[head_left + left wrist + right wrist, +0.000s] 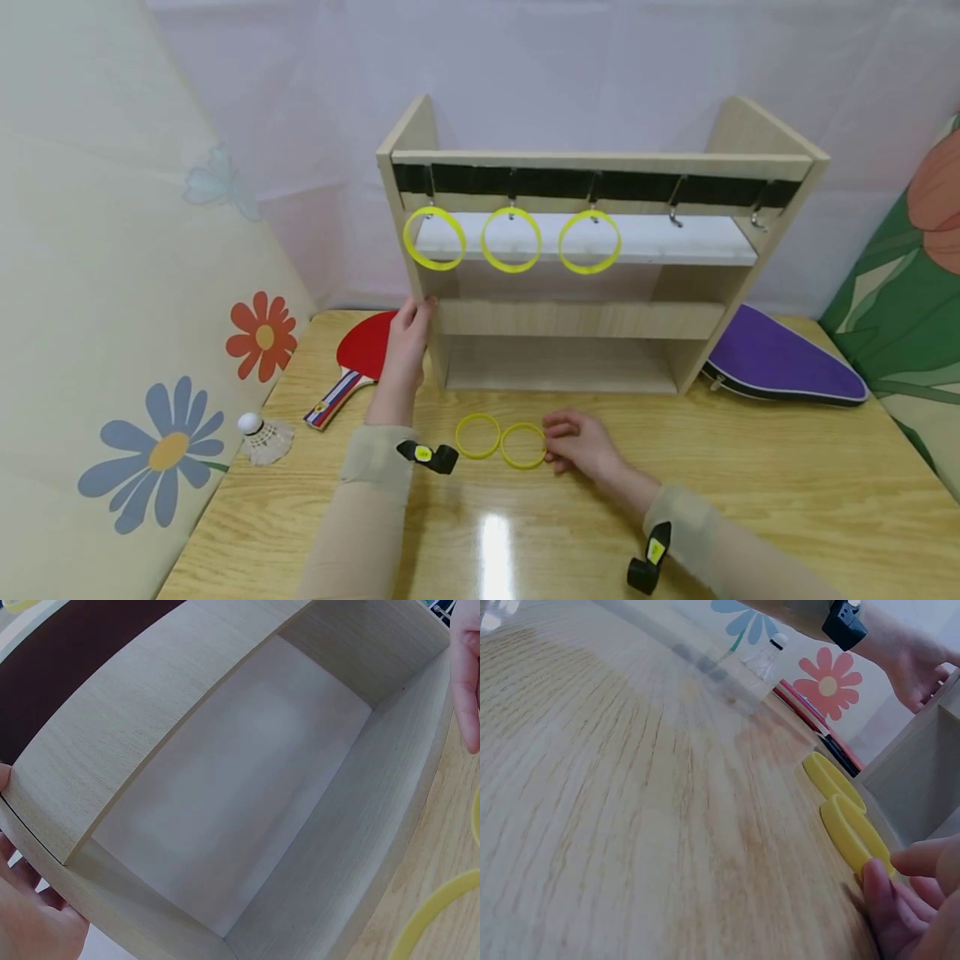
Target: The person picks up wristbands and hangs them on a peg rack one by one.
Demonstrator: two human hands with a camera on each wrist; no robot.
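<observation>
A wooden shelf stands on the table, with a row of metal hooks on a black strip. Yellow rings hang from three hooks, one of them a ring at the left end. My left hand grips the shelf's left side panel, thumb in front and fingers round the outer side. Two more yellow rings lie flat on the table before the shelf, a left ring and a right ring, close together. With thumb and index finger, my right hand pinches the right ring's edge.
Left of the shelf lie a red table tennis paddle and a shuttlecock. A purple zipped case rests on the right, partly behind the shelf. The two right-hand hooks carry no ring. Printed cloth hangs behind the table.
</observation>
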